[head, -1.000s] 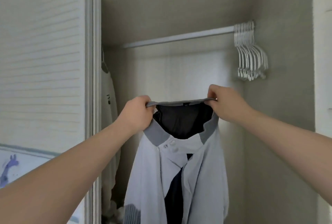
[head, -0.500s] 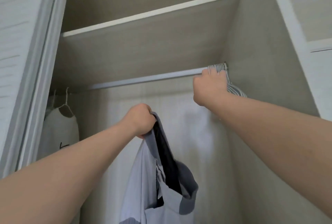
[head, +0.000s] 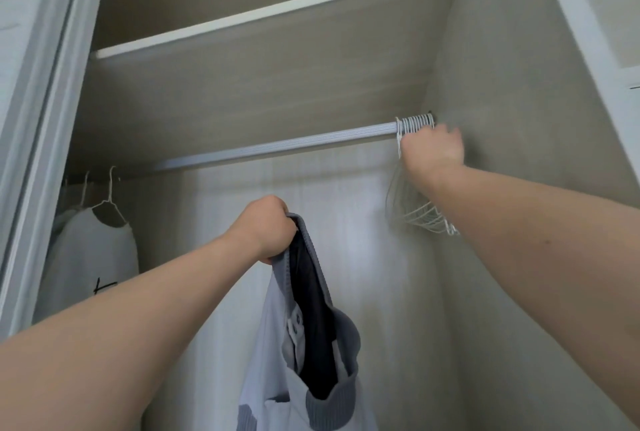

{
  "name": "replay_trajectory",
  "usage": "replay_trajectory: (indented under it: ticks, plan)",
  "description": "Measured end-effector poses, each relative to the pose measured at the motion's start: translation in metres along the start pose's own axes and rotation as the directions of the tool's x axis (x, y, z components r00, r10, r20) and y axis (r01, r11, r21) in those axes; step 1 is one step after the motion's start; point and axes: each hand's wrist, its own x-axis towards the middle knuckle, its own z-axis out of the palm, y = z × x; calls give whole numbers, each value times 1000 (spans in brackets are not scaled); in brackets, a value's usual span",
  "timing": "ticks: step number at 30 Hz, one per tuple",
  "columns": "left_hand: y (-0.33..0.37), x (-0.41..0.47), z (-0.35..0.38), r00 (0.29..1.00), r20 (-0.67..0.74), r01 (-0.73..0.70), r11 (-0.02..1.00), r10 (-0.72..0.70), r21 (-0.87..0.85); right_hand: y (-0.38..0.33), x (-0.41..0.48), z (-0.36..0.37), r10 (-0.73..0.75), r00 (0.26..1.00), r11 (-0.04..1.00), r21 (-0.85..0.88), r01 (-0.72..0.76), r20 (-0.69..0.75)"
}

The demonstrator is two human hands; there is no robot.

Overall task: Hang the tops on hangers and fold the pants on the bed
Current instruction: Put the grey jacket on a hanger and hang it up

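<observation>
The left hand point(head: 266, 230) fists the collar of the jacket point(head: 304, 378), which hangs lengthwise downward; the right hand point(head: 431, 153) meets the far-right hangers point(head: 415, 122) (grip blurred, cannot tell).

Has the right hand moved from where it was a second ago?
Yes. The right hand left the jacket collar and rose rightward to the white hangers at the right end of the rod.

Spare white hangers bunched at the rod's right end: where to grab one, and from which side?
Probably pinch the neck just below the hook of the leftmost white hanger, coming from the left along the bare rod. The hooks sit packed against the closet wall, so only that side is open; then lift it off the rod.
</observation>
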Motion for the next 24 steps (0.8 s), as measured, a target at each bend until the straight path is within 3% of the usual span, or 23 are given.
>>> replay_trajectory:
  ticks: [5, 11, 13, 17, 21, 24]
  plan:
    - [0, -8, -8, 1000, -13, -25, 999, 25, 28, 6, 3, 6, 72, 997, 996, 57, -70, -39]
    - [2, -27, -23, 1000, -3, -28, 999, 28, 26, 5, 0, -14, 133, 981, 960, 266, -92, -142]
    - [1, -34, -30, 1000, -15, -21, 999, 21, 41, 0, -5, -25, 132, 986, 920, 384, -82, -105]
    - [4, -56, -50, 999, -40, 0, 999, 2, 50, -7, -24, -48, 134, 991, 757, 643, -112, 14]
    - [10, -86, -76, 999, -35, 12, 1000, -12, 3, -5, -52, -61, 156, 976, 568, 795, -213, 150]
    - [14, -107, -97, 998, -59, 23, 1000, -24, -16, -2, -87, -72, 151, 938, 244, 908, -341, 311]
